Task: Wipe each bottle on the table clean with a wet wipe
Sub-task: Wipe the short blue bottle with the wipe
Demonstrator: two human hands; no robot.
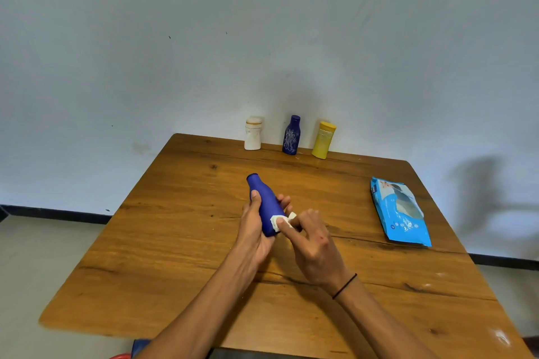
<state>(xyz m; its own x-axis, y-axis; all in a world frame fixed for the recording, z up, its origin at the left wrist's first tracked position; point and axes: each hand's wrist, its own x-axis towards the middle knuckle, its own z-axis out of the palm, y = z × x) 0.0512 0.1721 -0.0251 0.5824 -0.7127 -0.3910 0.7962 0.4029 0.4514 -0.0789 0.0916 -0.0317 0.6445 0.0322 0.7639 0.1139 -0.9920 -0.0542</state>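
Wall [262,23]: pale, matte, a few dark specks; dark skirting strip along its base. Floor [38,256]: light, smooth, seen at left only.

Table [180,242]: wood, warm brown, visible grain w/ knots and long dark cracks; rounded corners; near edge cut off by frame bottom, white smears at near right.

Wipes pack [399,211]: soft plastic pouch, light blue, crinkled and glossy, lying flat toward table's right side, well apart from the hands. Print too small to read.

Left hand [253,230]: fingers and thumb curled round the plain blue bottle [264,201], held tilted above table centre, cap end pointing away and left. Bottle matte, smooth, narrow neck widening to a rounded body; its base hidden in the palm.

Right hand [312,242]: thumb and forefinger pinch a small crumpled white wipe [278,221] against bottle's lower body; remaining fingers loosely bent. Thin black band [345,285] on the wrist.

Back edge, by the wall, three upright bottles in a row, apart from each other: white bottle [253,133], squat, wide cap, orange ring under it; patterned blue bottle [291,134], same shape as the held one, streaked w/ white marks; yellow bottle [323,140], flat-topped cap, leaning slightly. Labels not legible.

Bottom left, below table edge: blue and red shapes [137,348], cut off, not identifiable.
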